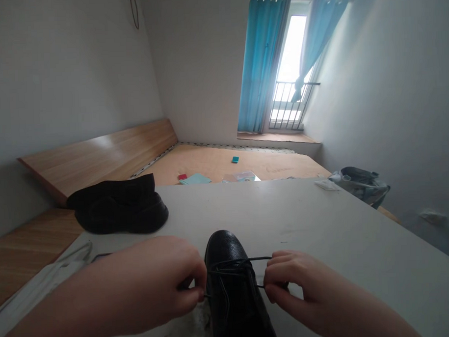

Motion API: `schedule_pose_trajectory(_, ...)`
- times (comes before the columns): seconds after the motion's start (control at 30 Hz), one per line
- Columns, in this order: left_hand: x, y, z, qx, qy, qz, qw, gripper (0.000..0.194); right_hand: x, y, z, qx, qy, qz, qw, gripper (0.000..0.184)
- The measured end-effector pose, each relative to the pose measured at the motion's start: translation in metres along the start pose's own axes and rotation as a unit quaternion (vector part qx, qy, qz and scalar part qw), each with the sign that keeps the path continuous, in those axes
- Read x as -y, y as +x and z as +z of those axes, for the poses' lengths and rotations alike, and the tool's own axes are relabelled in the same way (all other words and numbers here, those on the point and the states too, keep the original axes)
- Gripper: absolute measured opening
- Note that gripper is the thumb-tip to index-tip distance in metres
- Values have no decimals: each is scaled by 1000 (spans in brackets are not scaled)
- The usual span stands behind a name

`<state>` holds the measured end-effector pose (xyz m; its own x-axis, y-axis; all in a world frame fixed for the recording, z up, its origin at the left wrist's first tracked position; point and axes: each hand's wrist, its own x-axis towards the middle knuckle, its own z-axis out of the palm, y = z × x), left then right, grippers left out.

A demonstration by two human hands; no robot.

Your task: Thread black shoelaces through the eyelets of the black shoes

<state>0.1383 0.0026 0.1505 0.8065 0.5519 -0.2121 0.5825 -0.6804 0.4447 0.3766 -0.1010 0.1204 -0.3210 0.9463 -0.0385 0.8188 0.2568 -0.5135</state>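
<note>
A black leather shoe (227,244) stands toe-away on the white table, right in front of me. Dark shoelaces (230,270) cross over its upper. At the shoe's left side my left hand (184,275) is closed, thumb against bent fingers, with a bit of lace at its fingertips. On the other side my right hand (287,279) pinches the lace, which is stretched taut from the shoe to its fingers. How the laces are looped beneath the crossing is hard to make out.
Other black footwear (119,206) lies at the table's (303,215) left edge. Behind is a bed (205,157) with small cards and papers. A bag (361,183) sits beyond the right edge, near a small white packet (327,185). White cloth or straps (47,278) lie at left.
</note>
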Motion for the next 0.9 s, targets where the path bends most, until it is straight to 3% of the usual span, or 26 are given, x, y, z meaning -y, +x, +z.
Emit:
schedule_pose_trajectory(0.1, -3, 4, 4, 37, 50, 5, 998, 23, 0, -1, 6, -7, -8, -1, 1000, 22)
schedule_pose_trajectory(0.23, -8, 9, 7, 40, 81, 16, 996, 25, 1, 0, 10, -28, -29, -2, 999, 21)
schedule_pose_trajectory(0.47, -11, 7, 6, 27, 106, -9, 994, 26, 0, -3, 26, -165, -48, 41, 984, 14)
schedule_pose_trajectory(0.67, -20, 9, 10, 42, 94, 13, 995, 28, 0, -8, 41, -173, -32, 40, 984, 17)
schedule_pose_trajectory(0.9, -48, 14, 7, 95, 98, -59, 989, 22, 5, -18, 49, -205, -64, -12, 976, 35)
